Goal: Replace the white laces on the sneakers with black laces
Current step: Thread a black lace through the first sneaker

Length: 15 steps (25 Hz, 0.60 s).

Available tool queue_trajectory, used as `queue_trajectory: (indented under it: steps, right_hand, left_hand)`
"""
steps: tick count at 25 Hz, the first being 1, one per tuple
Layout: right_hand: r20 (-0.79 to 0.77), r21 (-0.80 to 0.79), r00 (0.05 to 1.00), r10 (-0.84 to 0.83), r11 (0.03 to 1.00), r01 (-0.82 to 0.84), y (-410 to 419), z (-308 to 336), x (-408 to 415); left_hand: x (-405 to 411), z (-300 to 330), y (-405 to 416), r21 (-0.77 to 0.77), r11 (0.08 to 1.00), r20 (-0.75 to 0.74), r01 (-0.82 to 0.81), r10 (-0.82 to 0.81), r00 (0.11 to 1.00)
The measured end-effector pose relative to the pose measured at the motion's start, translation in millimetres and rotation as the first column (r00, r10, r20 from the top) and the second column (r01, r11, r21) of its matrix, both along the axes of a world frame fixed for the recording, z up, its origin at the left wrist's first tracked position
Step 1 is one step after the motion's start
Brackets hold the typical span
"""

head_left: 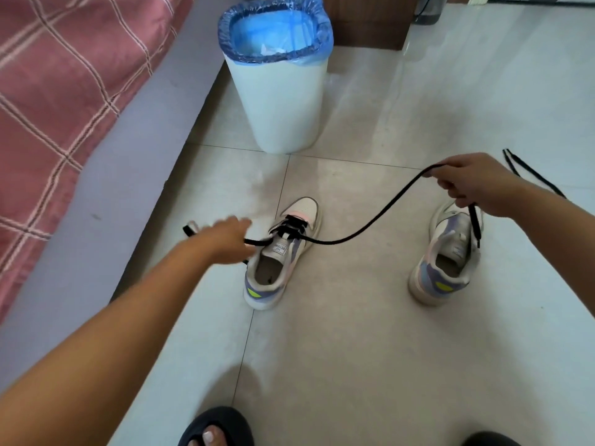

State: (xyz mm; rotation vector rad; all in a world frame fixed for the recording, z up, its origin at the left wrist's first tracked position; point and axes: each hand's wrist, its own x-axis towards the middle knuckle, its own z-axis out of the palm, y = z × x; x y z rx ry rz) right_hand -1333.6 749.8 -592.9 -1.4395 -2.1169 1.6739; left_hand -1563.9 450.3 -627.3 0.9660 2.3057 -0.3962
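Note:
Two pale sneakers stand on the tiled floor. The left sneaker [283, 252] has a black lace [360, 231] threaded through its lower eyelets. My left hand [227, 239], blurred, holds the lace's left end beside the shoe. My right hand [473, 183] grips the lace's right length, raised above the right sneaker [446, 255]; its tip dangles over that shoe. The right sneaker shows no lace. A second black lace [528, 172] lies on the floor beyond my right hand.
A white bin [280, 101] with a blue liner stands just behind the left sneaker. A bed with a pink checked cover [58, 91] runs along the left. My feet in dark slippers [215, 428] are at the bottom edge.

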Motion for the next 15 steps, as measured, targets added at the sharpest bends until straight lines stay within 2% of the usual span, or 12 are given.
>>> queue_trajectory:
  steps: [1,2,4,6,7,8,10,11,12,13,14,15]
  right_hand:
    - [0.008,-0.007,1.000,-0.006,1.000,0.006,-3.9,2.7,-4.2]
    - [0.003,-0.056,0.999,-0.039,0.998,0.039,-5.7,5.7,-7.7]
    - [-0.003,-0.259,0.990,-0.143,0.956,0.137,-6.2,10.6,-11.0]
    - [0.008,-0.459,0.978,-0.207,0.868,0.187,-9.9,8.3,-10.0]
    - [-0.004,-0.543,0.974,-0.228,0.818,0.189,-14.8,3.8,-9.1]
    - [-0.029,-0.615,0.966,-0.256,0.767,0.184,-21.8,-2.4,-8.7]
    - [-0.083,-0.726,0.933,-0.349,0.663,0.183,-38.9,-12.5,-12.2]
    - [-0.105,-0.760,0.912,-0.397,0.623,0.184,-46.6,-14.6,-15.8]
    - [-0.124,-0.783,0.894,-0.431,0.596,0.179,-53.6,-14.5,-20.4]
    - [-0.144,-0.795,0.884,-0.446,0.584,0.165,-60.1,-12.6,-25.5]
    - [-0.166,-0.801,0.880,-0.444,0.581,0.142,-66.5,-9.3,-31.1]
    - [-0.191,-0.803,0.878,-0.438,0.585,0.117,-72.1,-6.3,-36.7]
  left_hand:
    - [13.5,-14.0,-0.8,0.041,0.999,0.138,-0.034,0.028,0.990]
    - [23.8,-27.5,-1.8,0.108,0.992,0.199,-0.068,0.046,0.979]
    - [37.8,-42.2,-2.0,0.250,0.958,0.171,-0.139,0.097,0.980]
    - [53.5,-45.7,1.9,0.309,0.911,0.272,-0.272,0.189,0.943]
    - [65.5,-43.6,4.8,0.286,0.907,0.341,-0.309,0.205,0.917]
    - [76.7,-43.7,8.4,0.241,0.927,0.365,-0.287,0.187,0.912]
    - [90.1,-39.6,19.1,0.175,0.980,0.275,-0.098,0.047,0.960]
    - [91.6,-34.2,27.8,0.231,0.971,0.218,-0.055,0.003,0.976]
    - [92.6,-26.5,38.6,0.361,0.930,0.206,-0.065,-0.012,0.979]
    - [94.4,-15.4,50.6,0.517,0.847,0.249,-0.123,-0.011,0.968]
    - [96.3,-2.5,63.2,0.631,0.745,0.343,-0.215,-0.020,0.939]
    - [100.1,9.9,74.1,0.658,0.676,0.481,-0.333,-0.038,0.876]
